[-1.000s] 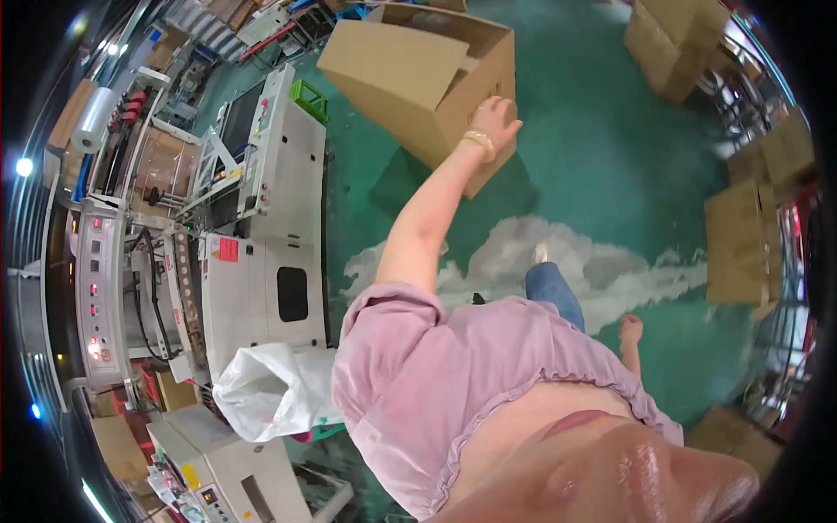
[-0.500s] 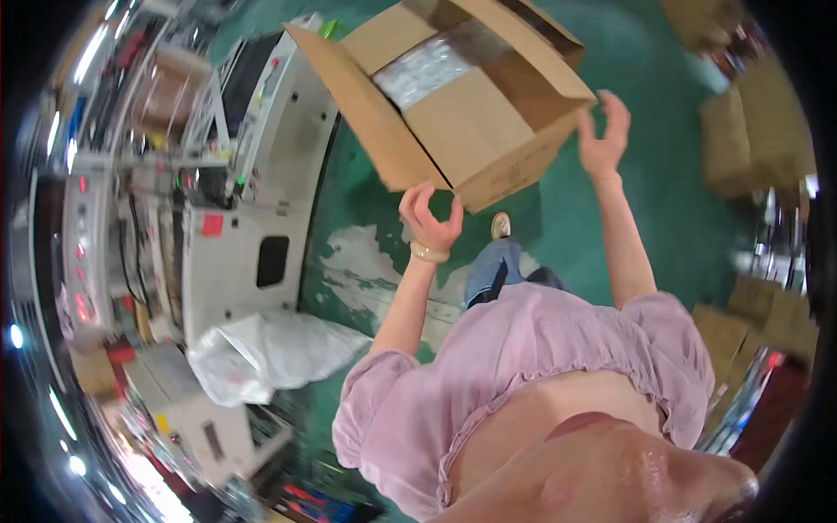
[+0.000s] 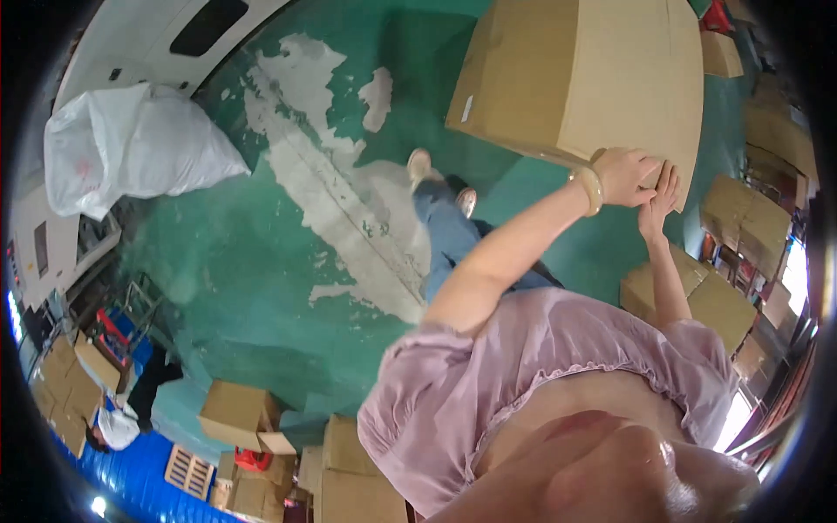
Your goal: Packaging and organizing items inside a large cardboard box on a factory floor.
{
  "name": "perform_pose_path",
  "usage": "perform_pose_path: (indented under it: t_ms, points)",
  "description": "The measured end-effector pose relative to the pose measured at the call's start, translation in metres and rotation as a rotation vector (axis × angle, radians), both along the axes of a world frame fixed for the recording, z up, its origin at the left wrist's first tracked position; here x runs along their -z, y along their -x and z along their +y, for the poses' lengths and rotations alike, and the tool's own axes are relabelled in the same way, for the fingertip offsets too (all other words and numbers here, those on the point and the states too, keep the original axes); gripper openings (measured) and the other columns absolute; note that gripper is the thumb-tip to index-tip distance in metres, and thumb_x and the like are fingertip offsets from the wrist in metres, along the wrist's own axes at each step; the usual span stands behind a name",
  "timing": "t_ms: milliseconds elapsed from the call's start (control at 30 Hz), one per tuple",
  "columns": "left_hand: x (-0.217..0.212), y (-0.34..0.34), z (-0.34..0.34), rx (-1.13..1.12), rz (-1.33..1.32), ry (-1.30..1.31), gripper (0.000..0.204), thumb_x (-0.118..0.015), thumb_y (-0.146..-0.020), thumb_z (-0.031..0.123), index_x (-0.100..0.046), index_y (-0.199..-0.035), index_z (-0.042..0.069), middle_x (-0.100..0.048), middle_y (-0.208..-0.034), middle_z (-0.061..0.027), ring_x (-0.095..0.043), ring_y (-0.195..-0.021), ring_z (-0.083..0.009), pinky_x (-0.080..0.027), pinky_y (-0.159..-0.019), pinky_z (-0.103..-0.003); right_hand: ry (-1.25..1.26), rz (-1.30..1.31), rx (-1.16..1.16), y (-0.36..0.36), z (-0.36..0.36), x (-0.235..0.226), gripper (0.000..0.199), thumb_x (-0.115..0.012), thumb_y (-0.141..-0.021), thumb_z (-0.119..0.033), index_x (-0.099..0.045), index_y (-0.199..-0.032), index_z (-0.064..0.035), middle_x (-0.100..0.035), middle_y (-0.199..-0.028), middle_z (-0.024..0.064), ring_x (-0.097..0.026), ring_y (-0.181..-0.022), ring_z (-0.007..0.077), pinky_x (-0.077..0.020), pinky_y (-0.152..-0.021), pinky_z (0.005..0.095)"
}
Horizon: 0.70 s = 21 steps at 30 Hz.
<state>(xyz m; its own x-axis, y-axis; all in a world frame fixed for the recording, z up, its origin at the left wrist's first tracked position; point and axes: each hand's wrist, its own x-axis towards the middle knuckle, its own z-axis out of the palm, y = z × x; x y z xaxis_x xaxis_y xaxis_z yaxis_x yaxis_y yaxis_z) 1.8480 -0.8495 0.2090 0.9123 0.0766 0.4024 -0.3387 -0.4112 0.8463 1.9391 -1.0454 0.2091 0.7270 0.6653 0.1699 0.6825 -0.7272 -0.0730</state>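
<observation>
A large tan cardboard box (image 3: 514, 74) fills the upper right, with a broad pale cardboard panel (image 3: 636, 87) facing me. My left hand (image 3: 621, 176), with a pale bangle at the wrist, reaches across to the panel's near edge, its fingers bent over the cardboard. Close beside it, almost touching, my right hand (image 3: 660, 205) grips the same edge near the corner, fingers lying along the board. The thumbs are partly hidden. Nothing inside the box shows from here.
A full white plastic sack (image 3: 144, 148) leans by a white machine (image 3: 118, 65) at left. Cardboard boxes (image 3: 741, 225) are stacked along the right; another carton (image 3: 237, 414) stands at lower left. Beyond it, another person (image 3: 126, 418) is near a blue surface. The green floor (image 3: 253, 288) has worn grey patches.
My view has swung, bringing the machine farther left. Before, my hands were apart at an open-flapped box holding clear-wrapped contents; now they are close together at a pale panel's edge.
</observation>
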Motion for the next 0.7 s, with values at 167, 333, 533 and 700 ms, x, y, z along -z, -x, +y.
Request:
perform_pose_path:
  t_ms: [167, 333, 533, 700]
  points:
    - [0.012, -0.005, -0.001, -0.071, -0.022, 0.16, 0.047, -0.067, -0.072, 0.032, -0.055, -0.108, 0.004, -0.058, -0.098, -0.013, -0.06, -0.082, -0.0302, -0.05, -0.074, -0.039, -0.009, -0.03, -0.034, -0.005, -0.008, 0.008, 0.07, -0.039, -0.087, -0.045, -0.019, -0.145, -0.0127, -0.016, -0.149, 0.0152, -0.011, -0.136, 0.0376, -0.0058, -0.108, 0.0527]
    - [0.016, 0.001, -0.009, -0.172, -0.204, 0.094, 0.05, -0.069, -0.071, 0.025, -0.053, -0.113, 0.004, -0.052, -0.111, -0.0147, -0.049, -0.105, -0.0345, -0.043, -0.088, -0.042, -0.017, -0.015, 0.193, 0.003, -0.002, 0.004, 0.08, -0.048, -0.077, -0.047, -0.022, -0.144, -0.0119, -0.018, -0.148, 0.0154, -0.012, -0.136, 0.0373, -0.0083, -0.107, 0.0535]
    - [-0.046, -0.035, -0.027, -0.23, 0.086, -0.186, 0.065, -0.069, -0.073, 0.035, -0.046, -0.127, 0.008, -0.038, -0.13, -0.0203, -0.031, -0.12, -0.0485, -0.03, -0.096, -0.057, 0.052, 0.064, 0.084, -0.007, -0.016, -0.027, 0.08, -0.062, -0.066, -0.043, -0.039, -0.137, -0.0138, -0.028, -0.143, 0.017, -0.027, -0.126, 0.0415, -0.0219, -0.1, 0.0528]
    - [-0.059, -0.092, -0.067, -0.319, 0.595, -0.684, 0.082, -0.063, -0.069, 0.057, -0.039, -0.136, 0.018, -0.023, -0.145, -0.0189, -0.012, -0.131, -0.0517, -0.013, -0.088, -0.076, -0.345, 0.286, -0.338, -0.05, -0.055, -0.021, 0.054, -0.07, -0.066, -0.029, -0.058, -0.116, -0.0131, -0.05, -0.124, 0.0146, -0.046, -0.11, 0.0379, -0.0398, -0.087, 0.05]
